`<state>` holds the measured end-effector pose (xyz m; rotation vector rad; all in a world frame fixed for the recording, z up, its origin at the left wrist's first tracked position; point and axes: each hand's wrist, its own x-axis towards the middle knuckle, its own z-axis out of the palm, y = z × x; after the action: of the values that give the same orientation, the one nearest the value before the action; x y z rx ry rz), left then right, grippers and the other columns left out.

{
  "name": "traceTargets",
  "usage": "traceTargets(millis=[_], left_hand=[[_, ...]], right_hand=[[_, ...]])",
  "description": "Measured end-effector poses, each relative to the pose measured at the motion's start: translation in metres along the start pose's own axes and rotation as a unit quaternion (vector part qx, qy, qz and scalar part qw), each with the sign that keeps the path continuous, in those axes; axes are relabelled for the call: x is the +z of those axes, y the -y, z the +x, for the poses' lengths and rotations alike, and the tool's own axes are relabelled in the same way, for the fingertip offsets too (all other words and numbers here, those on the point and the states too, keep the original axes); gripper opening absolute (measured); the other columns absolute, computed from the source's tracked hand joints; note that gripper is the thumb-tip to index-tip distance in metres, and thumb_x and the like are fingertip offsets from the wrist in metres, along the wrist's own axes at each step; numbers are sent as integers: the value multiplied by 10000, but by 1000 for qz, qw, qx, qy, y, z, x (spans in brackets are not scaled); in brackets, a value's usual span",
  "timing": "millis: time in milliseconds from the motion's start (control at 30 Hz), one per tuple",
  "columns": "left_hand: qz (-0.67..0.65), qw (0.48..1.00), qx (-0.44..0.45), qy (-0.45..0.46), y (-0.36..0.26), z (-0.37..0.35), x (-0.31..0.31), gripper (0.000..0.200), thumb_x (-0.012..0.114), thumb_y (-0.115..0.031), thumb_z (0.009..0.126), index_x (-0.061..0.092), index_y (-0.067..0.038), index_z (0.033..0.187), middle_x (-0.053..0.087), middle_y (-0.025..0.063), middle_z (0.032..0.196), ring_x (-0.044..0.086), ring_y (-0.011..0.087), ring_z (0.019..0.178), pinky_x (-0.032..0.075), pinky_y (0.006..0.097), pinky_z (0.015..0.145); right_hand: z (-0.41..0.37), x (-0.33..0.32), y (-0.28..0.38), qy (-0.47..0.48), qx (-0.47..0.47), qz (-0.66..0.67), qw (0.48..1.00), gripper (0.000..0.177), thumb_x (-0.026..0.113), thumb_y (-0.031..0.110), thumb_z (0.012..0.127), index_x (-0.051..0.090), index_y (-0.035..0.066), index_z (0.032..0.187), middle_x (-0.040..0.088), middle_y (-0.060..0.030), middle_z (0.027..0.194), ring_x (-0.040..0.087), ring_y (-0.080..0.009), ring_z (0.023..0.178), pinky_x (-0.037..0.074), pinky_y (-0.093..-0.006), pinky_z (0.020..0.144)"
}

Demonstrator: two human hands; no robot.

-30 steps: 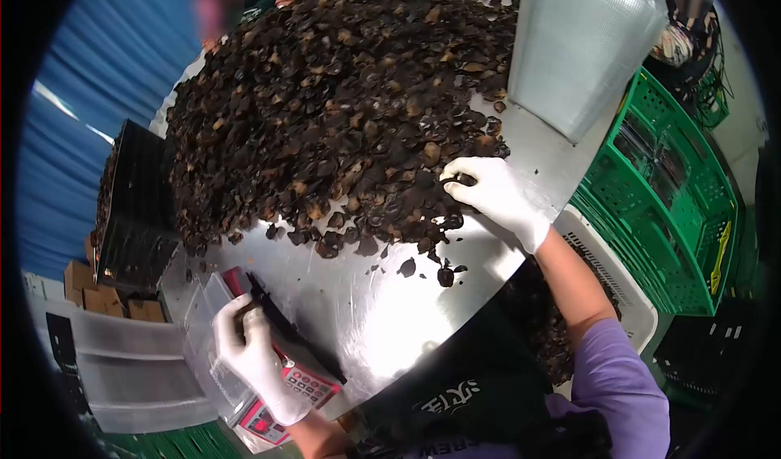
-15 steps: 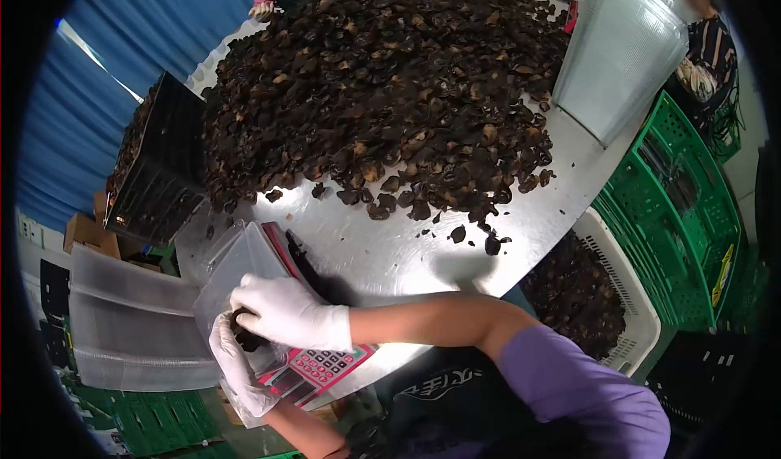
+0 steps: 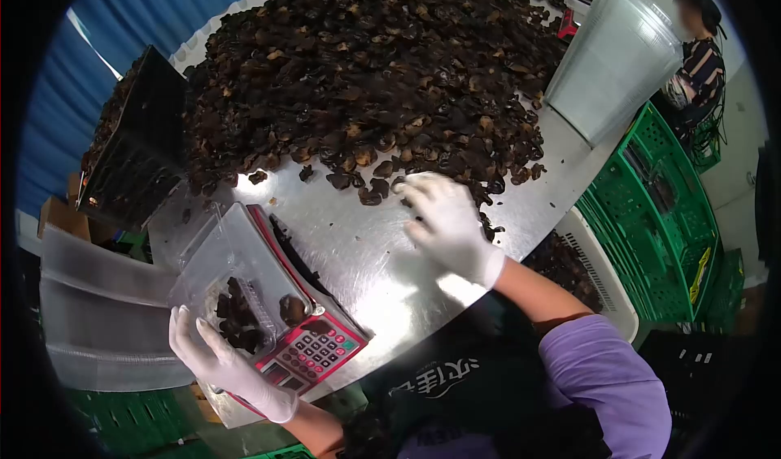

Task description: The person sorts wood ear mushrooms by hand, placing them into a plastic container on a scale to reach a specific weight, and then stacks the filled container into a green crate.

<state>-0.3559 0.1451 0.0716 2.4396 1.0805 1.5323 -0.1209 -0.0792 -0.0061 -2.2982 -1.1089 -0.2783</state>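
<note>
My left hand (image 3: 224, 365), in a white glove, rests with its fingers apart at the near left edge of a clear plastic box (image 3: 256, 304). Inside the box lie several dark wood ear mushrooms (image 3: 236, 317). Under it is a red and grey digital scale (image 3: 313, 353) with a keypad; one mushroom piece (image 3: 291, 309) lies beside the box on its pan. My right hand (image 3: 447, 223), also gloved and slightly blurred, reaches over the metal table to the front edge of a big mushroom pile (image 3: 366, 77). Its fingers are stretched out; nothing shows in them.
Stacked clear boxes (image 3: 614, 60) stand at the right of the metal table (image 3: 358, 247). A black crate (image 3: 138, 142) is at left, above more clear plastic boxes (image 3: 110, 308). Green crates (image 3: 663, 207) and a white basket (image 3: 614, 280) sit right. Another person (image 3: 695, 69) is behind them.
My right hand has left the box and moved right and away from me to the pile's edge. My left hand has shifted down and left, uncovering mushrooms in the box.
</note>
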Motion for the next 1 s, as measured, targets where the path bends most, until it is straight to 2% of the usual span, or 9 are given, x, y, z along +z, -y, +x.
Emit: traceTargets(millis=[100,167,233,400,500,567,633,900,1000], left_hand=[[-197,975,30,97,-64,-24,10,202,599,-41,872,618,-4,1070,610,140,1107,576,248,1057,426,346,953],[-197,942,101,254,-100,-46,31,254,656,-28,775,630,-13,1027,604,164,1095,581,294,1024,449,376,916],[-156,937,138,282,-111,-60,48,244,682,-14,739,649,-27,979,613,151,1076,589,307,991,460,377,890],[-101,983,15,150,-77,-34,12,215,614,107,755,646,6,941,628,113,935,601,242,880,487,327,784],[-59,980,-13,188,-64,-35,-21,246,677,82,734,647,-3,962,627,108,954,606,244,877,491,328,774],[5,953,123,275,-62,-40,-19,483,754,4,694,627,-61,1155,614,113,1143,593,249,997,482,341,831],[143,919,160,330,-68,-47,-12,641,789,-67,663,564,-101,1263,584,105,1214,569,303,1074,465,405,890],[162,915,246,276,-57,-41,-3,441,703,-2,683,616,-115,1100,616,62,975,578,269,841,465,379,746],[145,960,210,118,-40,-17,-22,361,703,29,720,648,-82,1059,644,75,983,614,252,880,484,367,805]], right_hand=[[-49,-18,-44,-14,53,-107,993,585,714,228,713,520,92,1249,490,-157,1291,402,-337,1275,309,-476,1028],[-74,-25,-64,-28,87,-122,988,647,735,265,701,503,82,1276,477,-172,1304,403,-362,1269,305,-479,1039],[-86,-35,-77,-40,129,-80,988,718,750,311,694,476,52,1305,463,-182,1322,392,-388,1269,305,-481,1047],[-111,-15,-99,-103,141,-77,982,739,678,412,774,443,-4,1337,459,-201,1333,392,-383,1281,302,-464,1057],[-111,-16,-95,-106,145,-66,982,720,647,437,801,449,-6,1332,472,-191,1322,404,-368,1278,299,-452,1056],[-111,-16,-97,-101,136,-65,983,705,650,436,800,461,0,1322,480,-186,1317,409,-364,1275,299,-447,1055],[-110,-17,-96,-99,135,-58,984,688,650,423,804,466,2,1316,485,-183,1311,412,-364,1272,299,-447,1054],[-113,-14,-98,-123,139,-53,981,559,652,284,807,504,15,1274,509,-178,1279,439,-354,1249,316,-437,1047],[-111,-13,-95,-137,130,-51,981,518,662,212,795,521,19,1255,525,-174,1260,456,-350,1232,329,-432,1037]])
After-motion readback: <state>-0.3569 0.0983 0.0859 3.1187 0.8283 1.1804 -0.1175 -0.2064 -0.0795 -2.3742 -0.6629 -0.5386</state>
